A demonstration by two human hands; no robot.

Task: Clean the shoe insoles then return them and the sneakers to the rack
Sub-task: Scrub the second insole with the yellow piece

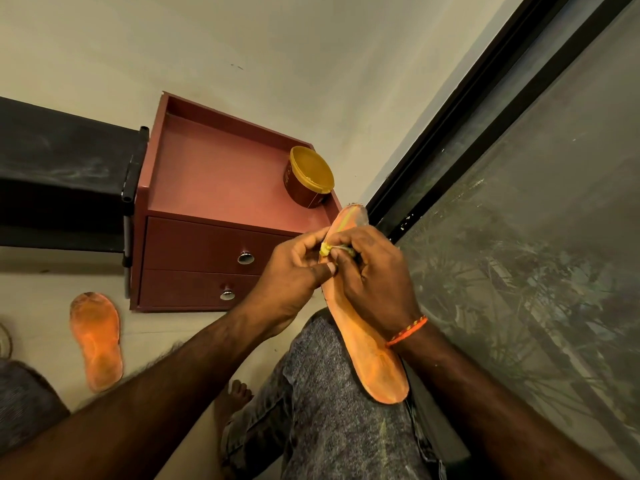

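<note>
An orange insole (372, 362) lies along my right knee, heel end nearest me, toe end pointing at the cabinet. My left hand (294, 271) holds its left edge, thumb pressed against the rim. My right hand (374, 275) lies over the insole's middle and pinches a small yellow scrubbing pad (327, 250) against it. A second orange insole (97, 341), dusty and worn, lies flat on the floor at the left. No sneakers are in view.
A dark red two-drawer cabinet (207, 216) stands against the wall ahead, with a yellow-lidded tub (310, 176) on its top right corner. A black rack (62, 174) is at the left. A dark-framed glass door (519, 237) runs along the right.
</note>
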